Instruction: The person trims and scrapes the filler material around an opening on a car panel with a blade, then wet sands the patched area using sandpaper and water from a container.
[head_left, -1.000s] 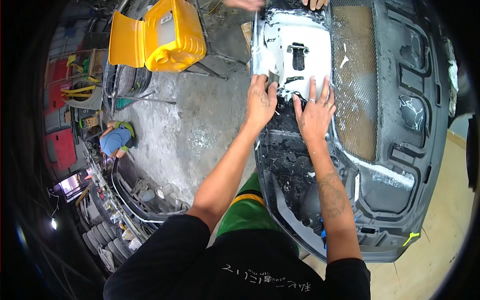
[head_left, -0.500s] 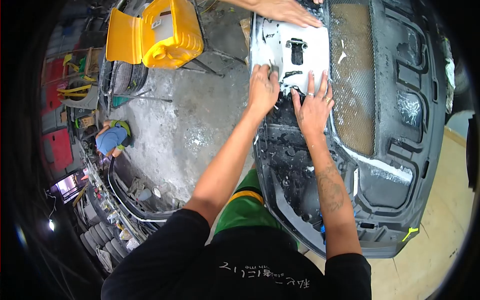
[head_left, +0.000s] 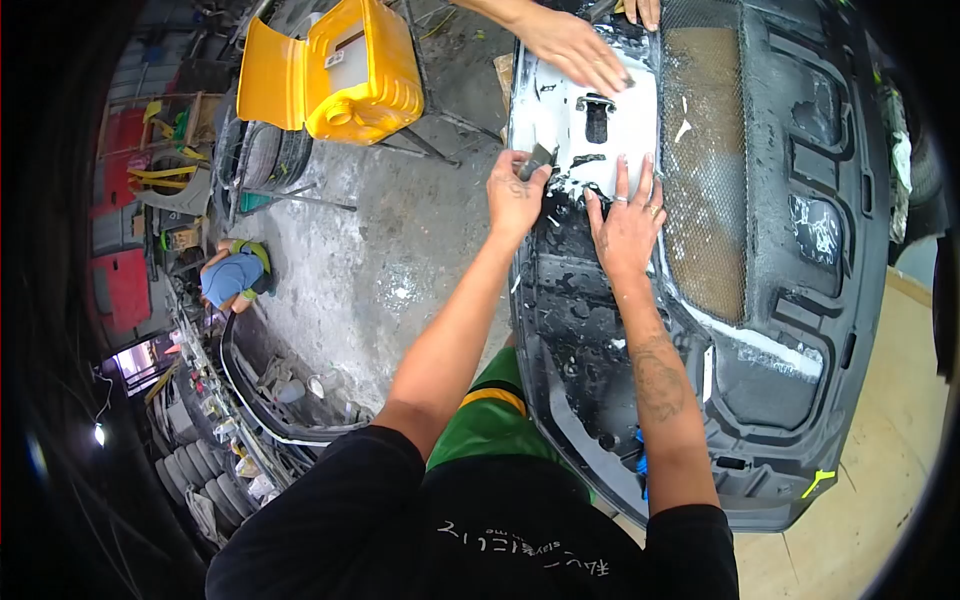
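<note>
A yellow container stands at upper left. At upper centre, the left hand pinches a grey strip near the lower left of a white patch; a co-worker's hand lies across its top. The right hand, fingers parted, touches its lower edge. The black panel extends rightward.

Right: dark panel, plastic-looking, mostly matt; white area near its top, smooth. Mesh beside it: rough, honeycomb-textured. Upper left: yellow canister, glossy plastic. Centre: concrete floor, rough, partly shiny.
</note>
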